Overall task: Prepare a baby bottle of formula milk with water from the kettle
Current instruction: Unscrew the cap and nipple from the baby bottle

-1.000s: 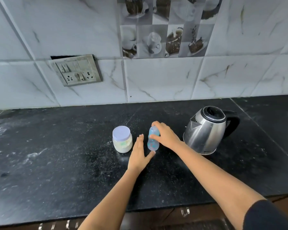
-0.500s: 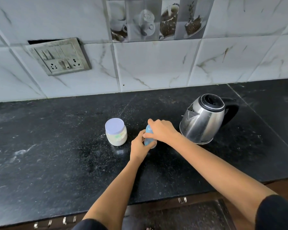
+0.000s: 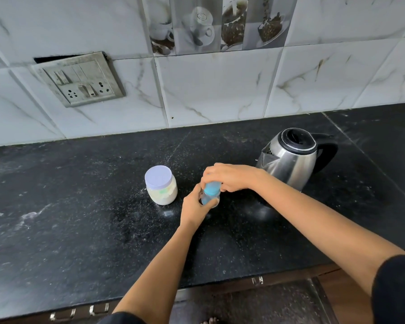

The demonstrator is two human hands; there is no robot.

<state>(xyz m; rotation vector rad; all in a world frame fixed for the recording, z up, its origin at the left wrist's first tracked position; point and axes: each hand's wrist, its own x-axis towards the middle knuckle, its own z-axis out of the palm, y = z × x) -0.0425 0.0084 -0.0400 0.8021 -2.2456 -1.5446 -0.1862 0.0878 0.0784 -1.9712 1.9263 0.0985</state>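
A small clear baby bottle with a blue collar [image 3: 211, 192] stands upright on the black counter [image 3: 80, 206]. My left hand [image 3: 194, 206] wraps around its lower body. My right hand [image 3: 229, 176] closes over its top from above, hiding the cap. Left of the bottle stands a jar of white formula powder [image 3: 161, 184] with a pale lilac lid, closed. A steel kettle [image 3: 290, 160] with a black lid and handle stands to the right, just behind my right wrist.
A tiled wall runs along the back of the counter, with a switch and socket plate [image 3: 80, 79] at the upper left. The counter's front edge and drawer handles [image 3: 257, 280] lie below my arms.
My left hand went from lying flat on the counter beside the bottle to gripping its body. My right hand shifted up over the bottle's top. The camera moved closer.
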